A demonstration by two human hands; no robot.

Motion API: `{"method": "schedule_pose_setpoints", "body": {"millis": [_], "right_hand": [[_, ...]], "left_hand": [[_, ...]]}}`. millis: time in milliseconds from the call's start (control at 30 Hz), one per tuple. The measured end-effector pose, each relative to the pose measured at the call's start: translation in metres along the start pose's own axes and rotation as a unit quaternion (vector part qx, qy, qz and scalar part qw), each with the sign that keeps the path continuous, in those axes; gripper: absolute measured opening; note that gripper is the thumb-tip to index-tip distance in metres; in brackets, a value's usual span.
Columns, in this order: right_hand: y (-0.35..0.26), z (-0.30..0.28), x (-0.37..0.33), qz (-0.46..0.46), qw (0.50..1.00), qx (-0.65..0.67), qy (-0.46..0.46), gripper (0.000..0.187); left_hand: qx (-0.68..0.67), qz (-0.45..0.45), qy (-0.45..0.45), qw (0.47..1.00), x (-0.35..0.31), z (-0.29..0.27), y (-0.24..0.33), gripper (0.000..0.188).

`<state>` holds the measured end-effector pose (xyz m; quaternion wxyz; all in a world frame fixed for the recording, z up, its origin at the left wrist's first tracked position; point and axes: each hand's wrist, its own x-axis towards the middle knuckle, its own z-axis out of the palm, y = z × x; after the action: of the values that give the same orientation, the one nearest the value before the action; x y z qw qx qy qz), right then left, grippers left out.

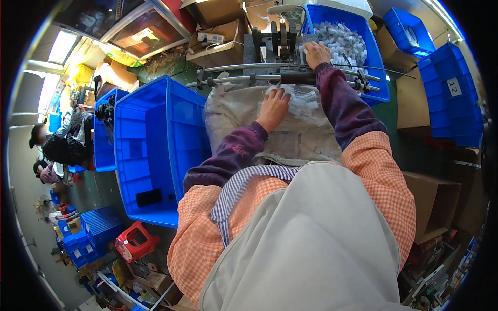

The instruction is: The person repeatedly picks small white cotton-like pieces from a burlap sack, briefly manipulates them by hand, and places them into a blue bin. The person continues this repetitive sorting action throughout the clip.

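Note:
Small clear plastic parts (303,103) lie in a loose heap on a grayish cloth (290,142) in front of me. My left hand (274,109) rests at the left side of this heap, its fingers curled onto a few of the parts. Farther away, my right hand (317,55) is at the right side of a dark metal machine (280,44). Its fingers are bent and closed near the machine's plate; what they hold is too small to make out. Metal rods (238,69) run crosswise between the machine and the cloth.
Behind my right hand, a blue bin (381,85) holds many translucent plastic pieces (340,41). A deep blue crate (124,160) with a dark flat object (149,197) stands at left. A red stool (136,241) is lower left, cardboard boxes (430,202) at right. Other people sit far left.

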<state>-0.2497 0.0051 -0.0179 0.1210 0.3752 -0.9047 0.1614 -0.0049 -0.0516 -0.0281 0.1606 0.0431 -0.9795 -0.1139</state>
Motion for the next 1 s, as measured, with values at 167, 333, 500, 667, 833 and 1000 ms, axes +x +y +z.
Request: {"method": "schedule_pose_setpoints", "body": {"millis": [167, 333, 500, 667, 833, 1000], "right_hand": [[-0.001, 0.016, 0.008, 0.015, 1.000, -0.023, -0.005, 0.017], [0.002, 0.023, 0.009, 0.010, 1.000, 0.001, 0.011, 0.015], [0.001, 0.020, 0.010, 0.006, 1.000, 0.022, 0.002, 0.014], [0.004, 0.021, 0.013, -0.003, 0.999, 0.033, -0.002, 0.018], [0.003, 0.017, 0.019, 0.047, 0.997, 0.035, -0.056, 0.021], [0.000, -0.003, 0.006, 0.097, 0.990, -0.077, -0.063, 0.027]], "left_hand": [[0.041, -0.020, -0.036, 0.998, -0.014, 0.019, -0.014, 0.023], [0.040, -0.026, -0.041, 0.998, -0.015, 0.014, -0.017, 0.018], [0.004, -0.081, -0.019, 0.997, -0.012, 0.002, -0.010, 0.012], [-0.080, -0.066, 0.066, 0.992, -0.013, 0.001, -0.014, 0.008], [-0.146, -0.078, 0.099, 0.981, -0.011, -0.014, -0.013, 0.007], [-0.192, -0.079, 0.114, 0.972, -0.018, -0.018, -0.016, 0.008]]}}
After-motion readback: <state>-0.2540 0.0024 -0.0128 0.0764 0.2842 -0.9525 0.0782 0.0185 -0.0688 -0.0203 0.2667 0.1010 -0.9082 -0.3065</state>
